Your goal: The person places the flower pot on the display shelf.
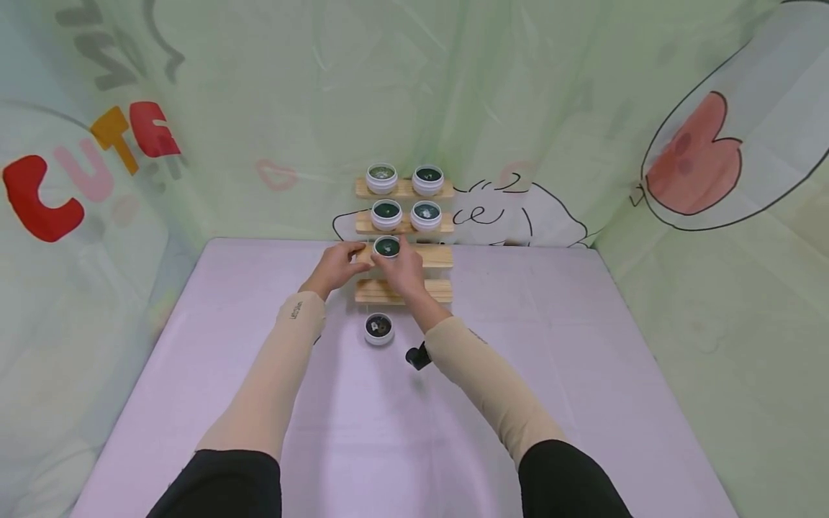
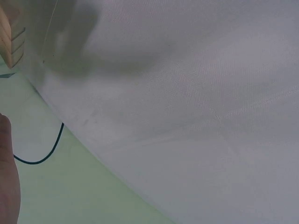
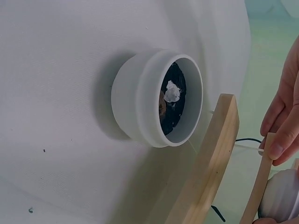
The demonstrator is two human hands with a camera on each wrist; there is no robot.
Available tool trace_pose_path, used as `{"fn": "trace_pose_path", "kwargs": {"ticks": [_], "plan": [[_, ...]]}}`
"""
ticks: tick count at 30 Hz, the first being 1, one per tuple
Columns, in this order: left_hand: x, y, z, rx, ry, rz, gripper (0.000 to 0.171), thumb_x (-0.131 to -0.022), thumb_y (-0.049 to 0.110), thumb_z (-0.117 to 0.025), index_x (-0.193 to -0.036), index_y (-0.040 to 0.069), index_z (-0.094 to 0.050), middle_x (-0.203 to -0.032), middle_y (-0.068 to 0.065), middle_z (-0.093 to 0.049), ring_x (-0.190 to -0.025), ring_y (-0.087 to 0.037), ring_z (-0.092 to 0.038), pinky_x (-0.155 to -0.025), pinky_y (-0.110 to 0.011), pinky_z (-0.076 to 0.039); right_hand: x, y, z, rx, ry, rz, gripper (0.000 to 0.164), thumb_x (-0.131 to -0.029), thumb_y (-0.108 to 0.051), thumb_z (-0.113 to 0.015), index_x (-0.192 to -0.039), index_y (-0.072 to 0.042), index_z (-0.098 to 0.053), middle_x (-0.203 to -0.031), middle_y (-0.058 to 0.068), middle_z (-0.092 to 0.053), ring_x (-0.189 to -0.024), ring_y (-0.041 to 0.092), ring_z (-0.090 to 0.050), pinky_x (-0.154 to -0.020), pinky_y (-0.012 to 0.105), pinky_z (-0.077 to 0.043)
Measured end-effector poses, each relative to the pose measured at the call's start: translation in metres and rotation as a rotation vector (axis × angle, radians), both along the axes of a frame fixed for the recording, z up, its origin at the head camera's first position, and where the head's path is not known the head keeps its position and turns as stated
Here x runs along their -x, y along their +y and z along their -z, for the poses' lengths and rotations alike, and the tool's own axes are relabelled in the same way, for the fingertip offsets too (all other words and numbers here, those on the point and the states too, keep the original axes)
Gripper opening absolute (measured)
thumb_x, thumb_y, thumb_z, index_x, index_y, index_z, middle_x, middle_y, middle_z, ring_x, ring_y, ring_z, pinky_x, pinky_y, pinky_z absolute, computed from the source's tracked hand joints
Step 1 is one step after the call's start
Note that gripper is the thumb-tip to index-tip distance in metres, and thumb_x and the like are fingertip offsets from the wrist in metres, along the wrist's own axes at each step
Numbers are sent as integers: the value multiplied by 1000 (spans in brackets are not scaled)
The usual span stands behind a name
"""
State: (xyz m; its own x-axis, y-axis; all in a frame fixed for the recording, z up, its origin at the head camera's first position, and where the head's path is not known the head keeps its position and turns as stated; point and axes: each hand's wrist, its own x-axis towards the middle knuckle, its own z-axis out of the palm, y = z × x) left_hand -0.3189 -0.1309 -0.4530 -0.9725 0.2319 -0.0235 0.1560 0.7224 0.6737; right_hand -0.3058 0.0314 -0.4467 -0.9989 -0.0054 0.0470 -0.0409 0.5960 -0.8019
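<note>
A stepped wooden display rack [image 1: 435, 255] stands at the table's far edge. On its third tier from the top is a small white round jar [image 1: 386, 247] with dark green contents, gripped by my right hand [image 1: 406, 269]. My left hand [image 1: 335, 267] pinches the left end of that same tier; the right wrist view shows thumb and fingers on the board's edge. Another white jar [image 1: 378, 329], dark inside with a pale lump, stands on the table before the rack. In the left wrist view only a strip of the left hand [image 2: 8, 172] shows.
Two white jars stand on the top tier, one a left jar [image 1: 381, 178]; two more, including a right jar [image 1: 426, 215], are on the second. A lilac cloth [image 1: 550, 360] covers the table. Printed green curtains [image 1: 388, 86] hang behind and at the sides.
</note>
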Motion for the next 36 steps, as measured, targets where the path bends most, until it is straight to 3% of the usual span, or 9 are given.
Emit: {"fn": "trace_pose_path", "kwargs": {"ticks": [13, 21, 31, 36], "plan": [[1, 1, 1, -13, -15, -7, 56, -93, 22, -69, -141, -1, -49, -141, -17, -52, -127, -32, -50, -108, -40, -42, 0, 1, -2, -10, 12, 2, 79, -89, -33, -72, -148, 4, -35, -141, 26, -49, -131, 36, -47, -110, 42, -40], [2, -1, 0, -2, 39, 1, 55, -92, 20, -70, -138, -5, -52, -138, -21, -54, -124, -35, -53, -107, -42, -44, 0, -1, -6, -43, 13, 10, 76, -90, -35, -71, -147, 1, -37, -137, 24, -53, -127, 36, -50, -107, 43, -43], [1, 0, 0, 0, 46, 14, 55, -92, 19, -70, -137, -5, -51, -138, -21, -54, -124, -36, -52, -107, -42, -43, 2, 0, 3, -6, 34, 15, 79, -88, -37, -74, -147, 1, -38, -141, 21, -51, -129, 34, -49, -109, 42, -42], [0, -1, 1, 6, 44, 18, 56, -91, 20, -71, -137, -5, -52, -138, -21, -54, -124, -36, -52, -107, -43, -43, -4, 2, 4, 46, 48, -7, 66, -87, -36, -75, -138, -4, -48, -130, 16, -59, -122, 30, -55, -103, 41, -47]]}}
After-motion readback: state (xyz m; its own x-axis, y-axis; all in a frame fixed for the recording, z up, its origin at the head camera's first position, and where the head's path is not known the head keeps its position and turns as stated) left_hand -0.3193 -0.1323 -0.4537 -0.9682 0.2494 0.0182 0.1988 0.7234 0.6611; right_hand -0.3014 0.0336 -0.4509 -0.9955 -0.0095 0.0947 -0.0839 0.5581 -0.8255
